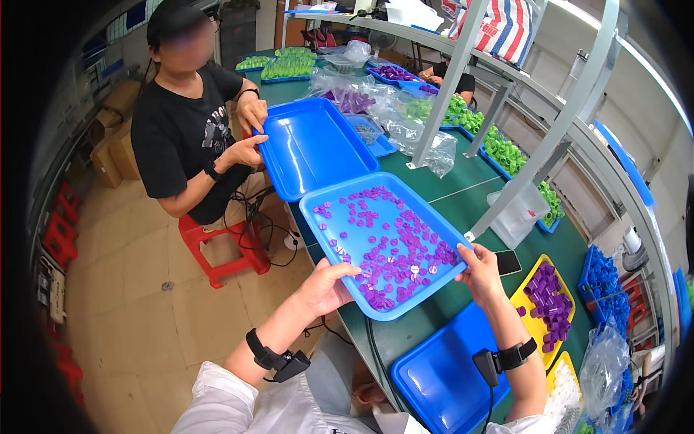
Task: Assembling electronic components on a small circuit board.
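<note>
A light blue tray (pixel 426 209) with many small purple disc-like pieces (pixel 412 242) scattered in it is held between my hands, tilted a little over the table's near edge. My left hand (pixel 324 291) grips its near left side, thumb over the rim. My right hand (pixel 479 275) has hold of the right corner, thumb on top. The tray's far edge meets or overlaps a darker blue tray (pixel 311 145), whose bare inside shows. A co-worker's two hands (pixel 246 150) hold that one by its left side. Undersides of both trays are hidden.
Below my right forearm lies another blue tray (pixel 441 369). A yellow tray (pixel 517 300) of purple caps, a phone (pixel 508 262) and a clear bin (pixel 517 217) are at right. Grey posts (pixel 452 83) rise from the green table. The co-worker sits on a red stool (pixel 224 253).
</note>
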`<move>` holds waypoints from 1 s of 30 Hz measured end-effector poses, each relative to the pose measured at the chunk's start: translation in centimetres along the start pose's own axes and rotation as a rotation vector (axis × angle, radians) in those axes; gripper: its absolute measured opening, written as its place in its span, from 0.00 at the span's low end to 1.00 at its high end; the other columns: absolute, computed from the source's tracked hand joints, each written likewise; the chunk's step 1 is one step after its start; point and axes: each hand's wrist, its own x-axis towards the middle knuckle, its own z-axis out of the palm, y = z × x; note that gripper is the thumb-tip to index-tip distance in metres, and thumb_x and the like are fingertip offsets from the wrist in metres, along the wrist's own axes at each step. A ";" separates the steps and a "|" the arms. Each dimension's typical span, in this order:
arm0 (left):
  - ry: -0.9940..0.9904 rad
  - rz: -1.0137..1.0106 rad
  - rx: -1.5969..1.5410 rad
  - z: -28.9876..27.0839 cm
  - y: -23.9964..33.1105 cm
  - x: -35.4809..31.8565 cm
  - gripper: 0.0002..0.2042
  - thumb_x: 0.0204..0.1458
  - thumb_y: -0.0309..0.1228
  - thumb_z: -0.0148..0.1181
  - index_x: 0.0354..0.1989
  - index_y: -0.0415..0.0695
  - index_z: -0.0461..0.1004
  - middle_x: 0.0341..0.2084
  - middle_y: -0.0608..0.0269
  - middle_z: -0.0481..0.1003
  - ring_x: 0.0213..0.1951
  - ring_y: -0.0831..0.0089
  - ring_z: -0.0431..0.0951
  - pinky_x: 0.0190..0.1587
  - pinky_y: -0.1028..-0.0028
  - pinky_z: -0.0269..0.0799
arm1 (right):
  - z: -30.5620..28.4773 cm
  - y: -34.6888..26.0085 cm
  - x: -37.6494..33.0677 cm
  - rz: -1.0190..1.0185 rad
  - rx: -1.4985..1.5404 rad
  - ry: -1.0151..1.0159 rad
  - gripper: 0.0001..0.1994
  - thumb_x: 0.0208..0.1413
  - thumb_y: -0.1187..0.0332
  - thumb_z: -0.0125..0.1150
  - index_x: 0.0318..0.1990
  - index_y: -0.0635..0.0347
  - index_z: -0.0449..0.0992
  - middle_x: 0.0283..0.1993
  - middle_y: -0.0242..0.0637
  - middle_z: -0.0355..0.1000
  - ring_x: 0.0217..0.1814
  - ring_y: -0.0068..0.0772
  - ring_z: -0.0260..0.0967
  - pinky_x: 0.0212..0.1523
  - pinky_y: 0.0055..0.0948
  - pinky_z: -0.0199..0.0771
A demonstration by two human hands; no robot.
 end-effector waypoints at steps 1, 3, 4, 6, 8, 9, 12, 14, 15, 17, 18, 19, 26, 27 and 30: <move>-0.005 0.020 0.004 -0.1 0.2 0.0 0.20 0.44 0.19 0.53 0.48 0.42 0.65 0.41 0.58 0.72 0.43 0.64 0.74 0.47 0.58 0.71 | 0.3 -0.5 0.0 0.001 -0.004 -0.002 0.13 0.55 0.66 0.55 0.39 0.70 0.68 0.29 0.36 0.70 0.22 0.22 0.68 0.20 0.20 0.72; -0.010 0.042 0.002 -0.6 0.6 0.0 0.20 0.44 0.19 0.53 0.48 0.42 0.65 0.41 0.58 0.72 0.43 0.64 0.74 0.47 0.58 0.71 | 0.8 -1.2 -0.2 0.038 0.020 -0.029 0.12 0.54 0.65 0.56 0.37 0.66 0.68 0.27 0.31 0.70 0.20 0.18 0.66 0.19 0.17 0.68; -0.017 0.042 0.007 -1.0 0.8 0.2 0.19 0.44 0.18 0.52 0.48 0.42 0.65 0.40 0.58 0.72 0.42 0.64 0.74 0.47 0.59 0.71 | 0.9 -1.5 -0.2 0.109 0.113 -0.067 0.10 0.53 0.66 0.56 0.35 0.65 0.68 0.25 0.32 0.70 0.20 0.20 0.66 0.19 0.18 0.68; -0.044 0.064 0.013 -1.3 1.3 0.6 0.18 0.44 0.20 0.51 0.47 0.40 0.65 0.40 0.58 0.72 0.41 0.64 0.75 0.47 0.60 0.71 | 2.4 -2.6 -1.1 0.122 0.112 -0.060 0.09 0.52 0.68 0.55 0.33 0.65 0.68 0.24 0.33 0.70 0.19 0.22 0.66 0.18 0.19 0.69; -0.020 0.072 -0.021 -1.8 1.9 1.3 0.16 0.45 0.22 0.51 0.46 0.39 0.65 0.38 0.59 0.72 0.41 0.65 0.75 0.46 0.60 0.71 | 3.3 -3.3 -0.7 0.135 0.113 -0.060 0.08 0.52 0.69 0.54 0.32 0.66 0.67 0.23 0.34 0.69 0.18 0.24 0.66 0.17 0.20 0.69; -0.006 0.069 -0.051 -2.2 2.0 1.7 0.15 0.46 0.23 0.52 0.45 0.39 0.65 0.37 0.60 0.72 0.40 0.66 0.75 0.46 0.60 0.71 | 3.2 -3.4 -0.4 0.098 0.094 -0.076 0.09 0.51 0.70 0.54 0.33 0.68 0.67 0.23 0.37 0.70 0.19 0.26 0.68 0.18 0.21 0.70; 0.009 0.098 -0.114 -2.4 2.2 2.6 0.14 0.49 0.26 0.52 0.45 0.39 0.66 0.37 0.60 0.73 0.40 0.66 0.76 0.47 0.61 0.71 | 3.9 -4.3 1.0 0.020 0.038 -0.071 0.10 0.50 0.70 0.51 0.33 0.72 0.67 0.24 0.42 0.70 0.20 0.30 0.69 0.19 0.23 0.71; -0.012 0.129 -0.162 -2.4 2.3 3.0 0.14 0.51 0.28 0.51 0.46 0.40 0.66 0.39 0.59 0.74 0.41 0.67 0.76 0.48 0.61 0.71 | 4.3 -5.0 1.7 0.006 0.012 -0.068 0.11 0.51 0.69 0.51 0.33 0.72 0.67 0.24 0.42 0.70 0.20 0.30 0.69 0.19 0.23 0.71; -0.008 0.135 -0.164 -2.5 2.6 3.1 0.14 0.51 0.28 0.51 0.46 0.40 0.66 0.39 0.59 0.74 0.41 0.67 0.76 0.48 0.61 0.71 | 4.6 -5.3 2.0 -0.002 0.022 -0.073 0.11 0.51 0.69 0.50 0.33 0.72 0.67 0.24 0.41 0.70 0.20 0.29 0.69 0.19 0.23 0.71; -0.034 0.130 -0.165 -2.6 3.4 3.5 0.15 0.50 0.30 0.52 0.47 0.40 0.67 0.41 0.59 0.73 0.43 0.65 0.74 0.51 0.58 0.68 | 5.0 -5.5 2.5 -0.010 0.030 -0.085 0.11 0.52 0.69 0.50 0.33 0.72 0.67 0.24 0.41 0.70 0.20 0.29 0.69 0.19 0.22 0.71; -0.054 0.127 -0.133 -2.7 3.8 3.6 0.15 0.51 0.31 0.52 0.46 0.41 0.67 0.41 0.58 0.73 0.43 0.65 0.74 0.51 0.59 0.68 | 5.1 -5.5 2.7 0.003 0.033 -0.078 0.11 0.53 0.68 0.50 0.33 0.72 0.67 0.25 0.41 0.70 0.20 0.29 0.69 0.20 0.22 0.71; -0.052 0.132 -0.133 -2.8 4.2 3.8 0.15 0.51 0.31 0.52 0.46 0.41 0.67 0.41 0.58 0.73 0.43 0.65 0.74 0.51 0.59 0.68 | 5.3 -5.5 2.9 0.016 0.036 -0.072 0.12 0.53 0.68 0.49 0.33 0.72 0.67 0.25 0.41 0.70 0.20 0.28 0.69 0.20 0.22 0.72; -0.022 0.063 -0.169 -3.9 5.1 4.2 0.17 0.49 0.34 0.52 0.48 0.42 0.66 0.43 0.58 0.71 0.45 0.63 0.73 0.50 0.57 0.67 | 6.8 -5.9 4.4 0.010 0.023 -0.070 0.13 0.54 0.67 0.49 0.34 0.73 0.66 0.26 0.42 0.70 0.20 0.28 0.69 0.20 0.22 0.72; -0.034 0.073 -0.152 -3.8 5.2 4.0 0.18 0.49 0.33 0.52 0.49 0.42 0.65 0.43 0.58 0.71 0.45 0.63 0.73 0.50 0.57 0.68 | 6.8 -5.7 4.7 0.016 0.011 -0.072 0.13 0.55 0.67 0.48 0.34 0.73 0.66 0.26 0.41 0.69 0.20 0.28 0.69 0.20 0.22 0.72; -0.033 0.088 -0.128 -3.8 5.3 3.7 0.19 0.49 0.33 0.52 0.50 0.41 0.64 0.44 0.58 0.70 0.45 0.63 0.73 0.49 0.57 0.68 | 7.1 -5.6 4.8 0.018 0.001 -0.087 0.13 0.55 0.67 0.48 0.34 0.74 0.66 0.26 0.41 0.69 0.21 0.29 0.69 0.20 0.22 0.72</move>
